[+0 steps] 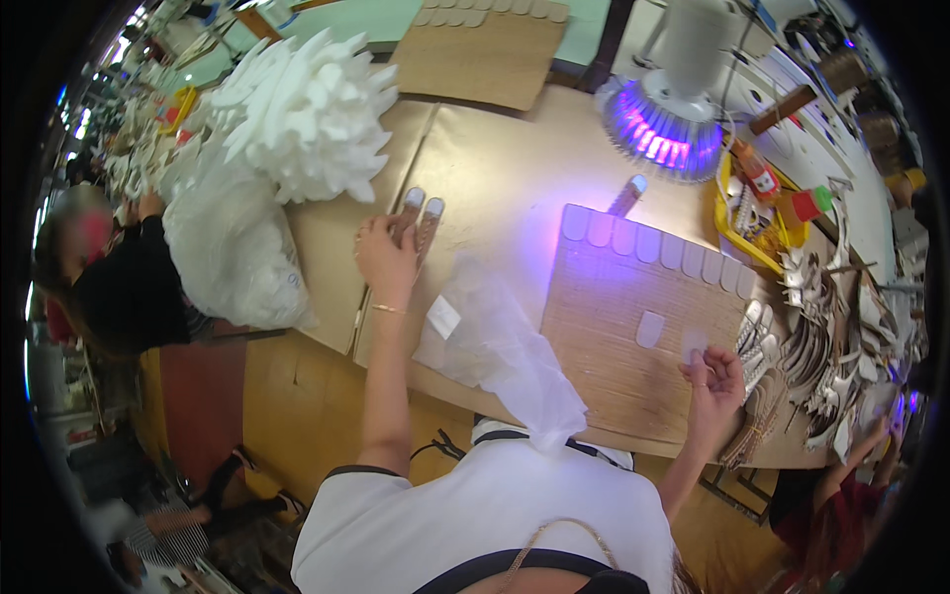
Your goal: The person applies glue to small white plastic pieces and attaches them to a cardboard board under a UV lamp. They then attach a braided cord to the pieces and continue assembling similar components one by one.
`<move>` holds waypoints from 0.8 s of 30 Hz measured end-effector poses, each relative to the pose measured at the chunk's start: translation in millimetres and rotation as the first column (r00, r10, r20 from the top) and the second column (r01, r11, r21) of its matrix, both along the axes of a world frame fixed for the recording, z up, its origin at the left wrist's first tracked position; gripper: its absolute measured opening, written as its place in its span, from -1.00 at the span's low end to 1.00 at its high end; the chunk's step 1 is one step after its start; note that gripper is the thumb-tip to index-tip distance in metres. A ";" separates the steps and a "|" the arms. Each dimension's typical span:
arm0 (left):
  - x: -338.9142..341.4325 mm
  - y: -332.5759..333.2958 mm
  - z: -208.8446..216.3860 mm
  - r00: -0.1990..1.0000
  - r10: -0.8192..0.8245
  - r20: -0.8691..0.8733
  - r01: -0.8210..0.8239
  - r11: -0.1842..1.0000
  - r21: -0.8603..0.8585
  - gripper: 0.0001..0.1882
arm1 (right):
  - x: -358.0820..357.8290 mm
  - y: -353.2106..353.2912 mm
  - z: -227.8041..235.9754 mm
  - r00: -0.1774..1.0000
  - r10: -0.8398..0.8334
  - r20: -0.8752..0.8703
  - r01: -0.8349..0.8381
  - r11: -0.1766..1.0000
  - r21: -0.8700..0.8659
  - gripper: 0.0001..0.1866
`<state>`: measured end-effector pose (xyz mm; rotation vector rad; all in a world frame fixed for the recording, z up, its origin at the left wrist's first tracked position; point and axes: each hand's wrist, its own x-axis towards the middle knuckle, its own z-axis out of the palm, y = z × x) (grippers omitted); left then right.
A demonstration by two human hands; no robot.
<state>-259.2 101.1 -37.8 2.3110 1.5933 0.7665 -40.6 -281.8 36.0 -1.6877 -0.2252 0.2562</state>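
At the left of the table, my left hand (386,259) is closed round the lower part of a brown strip (409,210) with a pale rounded tip. A second brown strip (430,223) lies beside it, close to my thumb. My right hand (714,381) pinches a translucent rounded pad (695,345) between thumb and fingers, low over the right part of a brown board (614,356). Another such pad (650,329) lies on the board, and a row of pads (645,245) lines its far edge. One more strip (627,196) lies past that edge, under purple light.
A lamp (673,119) glows purple at the far right. Nearby stand a yellow basket (737,238) with bottles and piled strap-like parts (831,346). A clear plastic bag (495,337) lies between my arms. White foam pieces (307,114) fill the far left; a person (129,277) sits beyond.
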 end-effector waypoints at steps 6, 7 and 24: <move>5.7 1.2 14.5 0.867 0.004 0.498 0.074 0.988 -0.136 -0.85 | 10.6 14.6 10.5 0.998 0.060 -0.004 -0.060 0.976 -0.210 -0.76; 11.1 -1.6 19.3 0.850 0.006 0.527 0.103 0.979 -0.176 -0.86 | 14.4 18.0 13.5 0.991 0.117 0.071 -0.101 0.974 -0.201 -0.77; 266.0 -45.9 5.3 0.690 -0.558 0.461 0.719 0.599 -0.352 -0.40 | 127.0 144.8 -16.3 0.636 0.771 -0.015 -0.501 0.399 -0.768 -0.71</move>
